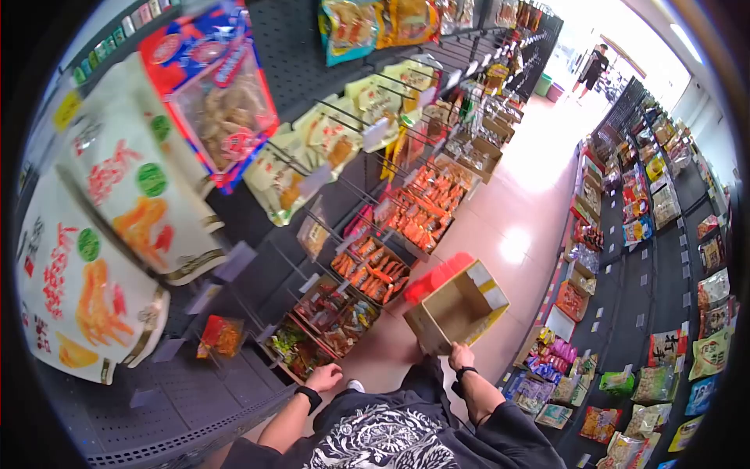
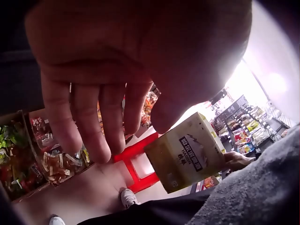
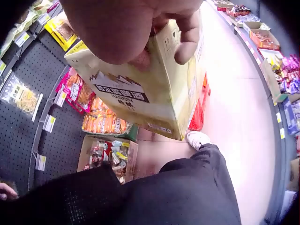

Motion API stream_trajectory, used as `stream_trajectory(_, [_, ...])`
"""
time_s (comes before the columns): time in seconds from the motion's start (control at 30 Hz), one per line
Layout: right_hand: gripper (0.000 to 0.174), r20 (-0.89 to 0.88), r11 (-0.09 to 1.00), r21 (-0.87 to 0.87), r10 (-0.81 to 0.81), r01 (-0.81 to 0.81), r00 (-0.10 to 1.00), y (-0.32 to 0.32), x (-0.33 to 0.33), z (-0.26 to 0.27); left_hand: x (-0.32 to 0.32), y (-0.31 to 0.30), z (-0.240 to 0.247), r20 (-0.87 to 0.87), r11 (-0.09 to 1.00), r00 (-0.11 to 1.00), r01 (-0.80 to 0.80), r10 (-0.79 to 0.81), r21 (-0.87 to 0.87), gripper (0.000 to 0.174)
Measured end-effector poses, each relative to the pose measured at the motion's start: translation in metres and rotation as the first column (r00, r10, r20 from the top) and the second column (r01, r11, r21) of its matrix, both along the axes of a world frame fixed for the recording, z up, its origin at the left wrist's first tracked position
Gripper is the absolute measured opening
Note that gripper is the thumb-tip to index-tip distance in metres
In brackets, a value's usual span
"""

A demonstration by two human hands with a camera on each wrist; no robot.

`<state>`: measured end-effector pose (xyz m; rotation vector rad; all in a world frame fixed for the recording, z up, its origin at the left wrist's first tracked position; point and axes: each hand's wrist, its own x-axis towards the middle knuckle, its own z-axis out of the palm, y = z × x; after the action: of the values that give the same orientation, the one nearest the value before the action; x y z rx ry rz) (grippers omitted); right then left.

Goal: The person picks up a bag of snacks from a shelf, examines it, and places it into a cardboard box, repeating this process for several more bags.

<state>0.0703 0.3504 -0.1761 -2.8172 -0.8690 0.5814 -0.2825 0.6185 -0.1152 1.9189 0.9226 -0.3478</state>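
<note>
In the head view my right hand point(image 1: 462, 356) grips the near edge of a yellow-brown cardboard box point(image 1: 426, 322), its open side showing bare inner walls. The right wrist view has the right hand point(image 3: 136, 28) with fingers and thumb over the edge of the printed box point(image 3: 126, 91). My left hand point(image 1: 324, 377) holds nothing and is nearest to the cartons of wrapped sweets point(image 1: 301, 348) low on the left. Close up in the left wrist view, the fingers of the left hand point(image 2: 117, 65) are loosely extended, with the box point(image 2: 185, 154) beyond them.
Behind the box stands a red plastic frame-like object point(image 1: 441, 273) on the tiled floor point(image 1: 523, 211). Left shelving carries hanging snack bags point(image 1: 226, 102) and cartons of orange-wrapped snacks point(image 1: 430, 199). Shelving with packets point(image 1: 656, 383) lines the right. A person point(image 1: 592, 70) is far down the aisle.
</note>
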Motion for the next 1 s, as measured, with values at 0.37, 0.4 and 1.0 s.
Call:
stream_trajectory(0.37, [0.015, -0.004, 0.993, -0.03, 0.113, -0.113, 0.994, 0.021, 0.23, 0.015, 0.171, -0.044, -0.048, 0.038, 0.983, 0.983, -0.18, 0.179, 0.043, 0.035])
stream_trajectory(0.4, [0.015, -0.001, 0.987, -0.019, 0.16, -0.16, 0.987, 0.033, 0.253, 0.014, 0.19, -0.051, -0.042, 0.029, 0.973, 0.973, -0.23, 0.23, -0.002, 0.035])
stream_trajectory(1.0, [0.044, -0.224, 0.743, 0.377, 0.653, -0.554, 0.723, 0.223, 0.29, 0.124, 0.235, 0.006, 0.159, 0.515, 0.658, 0.66, -0.719, 0.547, 0.222, 0.026])
